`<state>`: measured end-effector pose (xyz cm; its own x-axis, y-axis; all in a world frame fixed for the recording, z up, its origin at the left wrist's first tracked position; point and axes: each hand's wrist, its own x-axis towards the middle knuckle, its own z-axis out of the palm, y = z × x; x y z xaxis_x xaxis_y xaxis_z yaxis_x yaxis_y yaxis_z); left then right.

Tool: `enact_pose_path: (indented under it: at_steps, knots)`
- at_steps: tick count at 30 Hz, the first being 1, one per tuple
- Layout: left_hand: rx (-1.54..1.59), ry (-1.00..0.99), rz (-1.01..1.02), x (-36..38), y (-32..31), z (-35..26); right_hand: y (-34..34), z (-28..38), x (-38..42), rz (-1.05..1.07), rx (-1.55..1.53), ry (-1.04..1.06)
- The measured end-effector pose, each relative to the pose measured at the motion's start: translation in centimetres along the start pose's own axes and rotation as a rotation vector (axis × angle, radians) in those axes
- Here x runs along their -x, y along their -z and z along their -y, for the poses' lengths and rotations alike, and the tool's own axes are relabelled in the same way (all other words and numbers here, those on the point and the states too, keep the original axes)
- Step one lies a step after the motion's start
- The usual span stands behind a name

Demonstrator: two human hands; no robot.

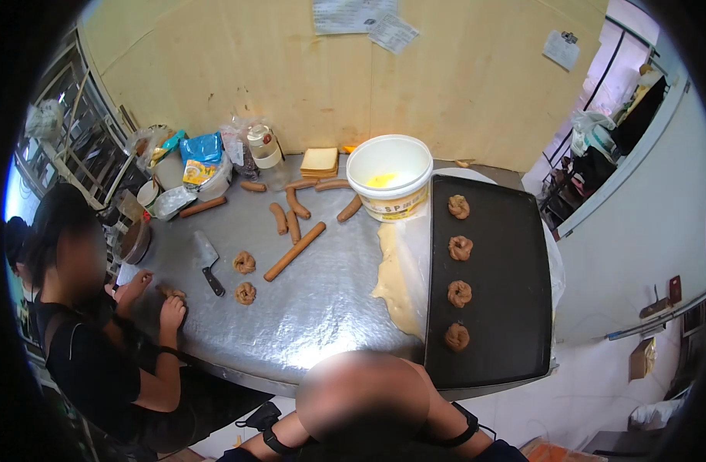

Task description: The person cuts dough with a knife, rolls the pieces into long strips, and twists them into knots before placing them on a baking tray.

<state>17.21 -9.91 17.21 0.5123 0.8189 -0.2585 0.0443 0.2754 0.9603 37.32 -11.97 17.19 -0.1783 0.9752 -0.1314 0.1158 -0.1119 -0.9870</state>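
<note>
A blur at the bottom middle covers most of my left hand (322,393) and my right hand (414,381). They are close together at the table's front edge, fingers hidden, and whether they hold anything cannot be made out. Right of them lies a black baking tray (491,269) with several brown dough rings, the nearest ring (457,336) at its front. Pale dough (397,292) spreads beside the tray's left edge. Two more rings, one (245,262) behind the other (245,293), rest on the metal table (314,308). A long brown dough roll (294,252) lies behind the hands.
At the left, a co-worker (98,346) has both hands by a dough piece (170,292). A scraper with a black handle (212,281) lies nearby. Shorter rolls (296,204), a white tub (390,173), bread slices (319,162), bags and a bottle (266,154) stand further back.
</note>
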Motion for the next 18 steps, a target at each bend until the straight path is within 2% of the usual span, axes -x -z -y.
enact_pose_path:
  at_steps: [3,6,9,14,18]
  knots:
    - [-0.151,-0.048,-0.009,0.4,-1.2,-0.9,0.6,-0.3,0.7,0.031,-0.027,-0.031]
    - [-0.225,-0.078,-0.005,0.5,-2.1,-0.8,0.3,-0.6,1.5,-0.092,-0.119,0.048]
    - [-0.255,-0.109,-0.034,0.6,-3.1,-0.7,0.5,-0.4,2.4,-0.133,-0.028,-0.050]
    - [-0.169,-0.154,-0.032,0.5,-4.2,0.9,1.2,-0.3,3.6,-0.189,0.313,0.173]
    - [-0.169,-0.147,-0.055,0.4,-4.7,0.3,1.9,0.8,4.0,-0.179,0.206,0.201]
